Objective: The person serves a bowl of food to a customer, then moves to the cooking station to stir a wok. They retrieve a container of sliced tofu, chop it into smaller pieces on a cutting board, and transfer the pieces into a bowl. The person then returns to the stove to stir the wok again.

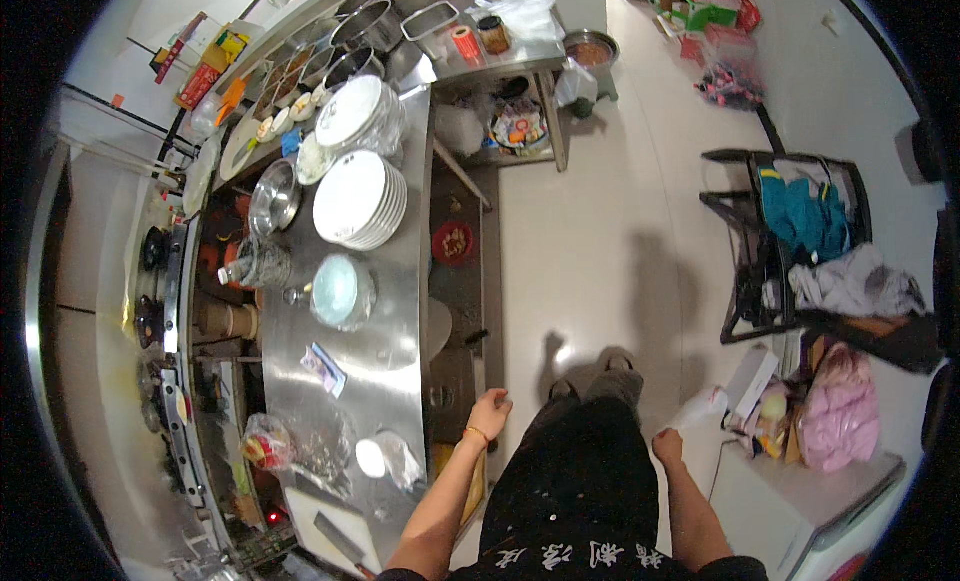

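Note:
My left hand [491, 414], with a thin bracelet at the wrist, hangs beside the edge of a stainless steel counter [390, 356], its fingers loosely curled and nothing visible in them. My right hand [667, 444] grips a whitish translucent plastic bag [702, 408] over the floor, to the right of my body. On the counter nearest my left hand lies a white round item in clear plastic [371, 458]. A cleaver [337, 540] rests on a white cutting board [311, 506]. Farther along stand a light blue bowl [336, 290] and a stack of white plates [356, 198].
A side table [510, 63] holding jars joins the counter's far end. A metal pot [592, 48] stands beside it. On the right are a black folding chair [787, 243] with clothes and a white cabinet [757, 498]. Red bags and boxes [720, 41] lie by the wall.

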`<state>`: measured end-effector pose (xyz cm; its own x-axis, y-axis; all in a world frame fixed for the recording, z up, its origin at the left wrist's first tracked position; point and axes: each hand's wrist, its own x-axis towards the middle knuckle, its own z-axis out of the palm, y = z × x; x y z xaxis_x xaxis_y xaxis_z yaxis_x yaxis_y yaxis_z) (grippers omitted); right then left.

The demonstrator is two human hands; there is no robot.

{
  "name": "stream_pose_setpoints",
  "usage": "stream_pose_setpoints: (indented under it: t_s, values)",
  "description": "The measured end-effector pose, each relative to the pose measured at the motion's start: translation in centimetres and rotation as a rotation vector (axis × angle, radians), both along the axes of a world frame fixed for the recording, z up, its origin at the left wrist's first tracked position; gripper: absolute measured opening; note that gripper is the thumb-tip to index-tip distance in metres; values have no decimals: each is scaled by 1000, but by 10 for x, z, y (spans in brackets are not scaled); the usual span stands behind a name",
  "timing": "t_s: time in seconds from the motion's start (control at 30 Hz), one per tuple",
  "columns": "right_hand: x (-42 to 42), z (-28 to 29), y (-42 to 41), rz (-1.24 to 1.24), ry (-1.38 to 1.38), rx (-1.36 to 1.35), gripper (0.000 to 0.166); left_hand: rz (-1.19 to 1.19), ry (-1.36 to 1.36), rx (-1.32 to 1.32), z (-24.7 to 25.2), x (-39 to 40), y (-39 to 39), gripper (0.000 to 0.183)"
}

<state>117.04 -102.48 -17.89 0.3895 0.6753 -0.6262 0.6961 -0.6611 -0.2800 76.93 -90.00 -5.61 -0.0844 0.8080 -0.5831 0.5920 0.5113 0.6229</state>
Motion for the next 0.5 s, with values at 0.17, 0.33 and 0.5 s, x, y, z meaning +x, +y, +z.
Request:
stream_pose_setpoints:
  t_s: [0.17, 0.33, 0.5]
  values:
    - [-19, 16, 135, -67, 151, -1, 17, -35, 101, 23, -27, 6, 143, 32]
    - [-36, -40, 255, 251, 173, 83, 21, 7, 251, 100, -103, -10, 263, 24]
    - [-63, -58, 328, 574, 250, 50, 26, 171, 405, -46, -200, -45, 371, 21]
